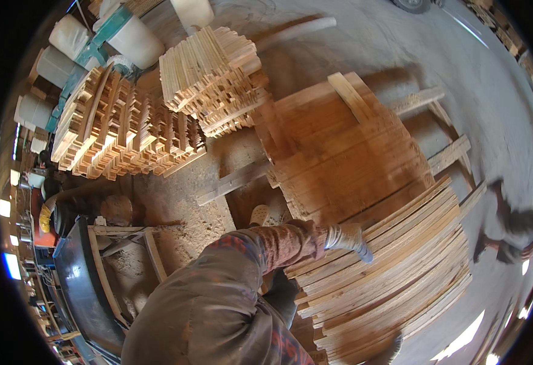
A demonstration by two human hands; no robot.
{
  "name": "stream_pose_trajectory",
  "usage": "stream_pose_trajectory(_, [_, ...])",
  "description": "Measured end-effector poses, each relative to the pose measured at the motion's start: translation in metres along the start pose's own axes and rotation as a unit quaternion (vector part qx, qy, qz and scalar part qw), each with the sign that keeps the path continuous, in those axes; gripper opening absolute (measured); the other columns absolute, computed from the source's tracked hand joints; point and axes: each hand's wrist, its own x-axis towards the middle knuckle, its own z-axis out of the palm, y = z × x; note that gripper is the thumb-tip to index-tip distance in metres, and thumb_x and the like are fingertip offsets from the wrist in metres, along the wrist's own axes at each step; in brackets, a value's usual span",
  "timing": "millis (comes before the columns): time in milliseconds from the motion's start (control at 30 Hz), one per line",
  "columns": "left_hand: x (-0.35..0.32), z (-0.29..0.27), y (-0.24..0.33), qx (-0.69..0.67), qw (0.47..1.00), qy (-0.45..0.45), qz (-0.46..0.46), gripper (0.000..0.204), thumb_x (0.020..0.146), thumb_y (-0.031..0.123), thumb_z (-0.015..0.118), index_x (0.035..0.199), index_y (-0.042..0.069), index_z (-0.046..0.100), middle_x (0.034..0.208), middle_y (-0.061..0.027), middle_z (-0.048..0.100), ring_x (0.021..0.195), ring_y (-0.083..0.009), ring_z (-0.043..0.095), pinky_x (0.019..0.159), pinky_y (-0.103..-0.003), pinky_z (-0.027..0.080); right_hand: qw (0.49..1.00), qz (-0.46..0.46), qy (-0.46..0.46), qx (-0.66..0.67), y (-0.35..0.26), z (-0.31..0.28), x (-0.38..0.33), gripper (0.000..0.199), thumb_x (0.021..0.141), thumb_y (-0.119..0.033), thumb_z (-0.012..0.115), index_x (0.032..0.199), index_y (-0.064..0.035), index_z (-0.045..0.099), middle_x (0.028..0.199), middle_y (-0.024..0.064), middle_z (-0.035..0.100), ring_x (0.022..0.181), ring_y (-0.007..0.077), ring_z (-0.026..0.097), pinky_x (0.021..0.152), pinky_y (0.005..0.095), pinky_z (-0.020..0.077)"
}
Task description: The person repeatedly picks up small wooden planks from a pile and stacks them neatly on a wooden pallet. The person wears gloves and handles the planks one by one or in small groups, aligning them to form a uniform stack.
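Note:
My left hand (348,239), in a grey glove below a red plaid sleeve, reaches right across my body. It lies on the upper left edge of a stack of long pale planks (394,274). Motion blur hides whether its fingers grip a plank. My right hand (391,349), also in a grey glove, shows only partly at the lower edge, against the near end of the same stack. Behind the stack lies a wider pile of reddish boards (339,152) with one short plank (351,97) across its top.
Two criss-cross stacks of short wooden slats (126,131) (214,76) stand at the upper left. White sacks (135,39) lie behind them. A dark machine table (81,280) is at the lower left. A blurred dark figure (512,231) is at the right. Sawdust covers the concrete floor (181,194).

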Motion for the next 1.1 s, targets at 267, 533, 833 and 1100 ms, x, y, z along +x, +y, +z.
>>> stream_pose_trajectory(267, [-0.152, -0.145, 0.12, -0.073, 0.988, 0.075, 0.111, 0.101, 0.069, 0.016, 0.094, 0.153, 0.004, 0.037, 0.13, -0.014, 0.067, 0.111, -0.0213, 0.062, 0.099, -0.039, 0.052, 0.991, -0.073, -0.094, -0.058, -0.085, 0.198, -0.105, 0.029, 0.098, -0.02, 0.059, 0.122, -0.0043, 0.061, 0.106, 0.0057, 0.066, 0.096, 0.0193, 0.063, 0.087, 0.0335, 0.0536])
stream_pose_trajectory(533, [-0.344, -0.362, 0.231, -0.02, 0.974, 0.205, 0.089, 0.129, 0.07, 0.014, 0.095, 0.165, 0.008, 0.009, 0.136, -0.0143, 0.063, 0.121, -0.0204, 0.058, 0.104, -0.036, 0.051, 0.952, -0.159, -0.241, -0.103, -0.172, 0.484, -0.237, 0.033, 0.095, -0.018, 0.062, 0.125, -0.0035, 0.06, 0.109, 0.0072, 0.066, 0.097, 0.0204, 0.064, 0.087, 0.0336, 0.0537])
stream_pose_trajectory(833, [-0.477, -0.49, 0.311, -0.092, 0.865, 0.406, 0.28, 0.12, 0.08, 0.006, 0.086, 0.166, 0.013, 0.002, 0.142, -0.0095, 0.054, 0.121, -0.017, 0.056, 0.099, -0.029, 0.053, 0.841, -0.312, -0.41, -0.164, -0.341, 0.757, -0.346, 0.038, 0.092, -0.016, 0.065, 0.128, -0.0026, 0.06, 0.111, 0.0089, 0.067, 0.098, 0.0217, 0.065, 0.088, 0.0336, 0.0538])
stream_pose_trajectory(1100, [-0.489, -0.575, 0.312, -0.197, 0.815, 0.444, 0.317, 0.116, 0.083, 0.0, 0.082, 0.163, 0.01, -0.001, 0.133, -0.0122, 0.061, 0.115, -0.0175, 0.064, 0.098, -0.035, 0.059, 0.756, -0.337, -0.507, -0.24, -0.418, 0.99, -0.431, 0.044, 0.089, -0.014, 0.068, 0.131, -0.0018, 0.06, 0.114, 0.0104, 0.068, 0.099, 0.0228, 0.065, 0.088, 0.0337, 0.0539])
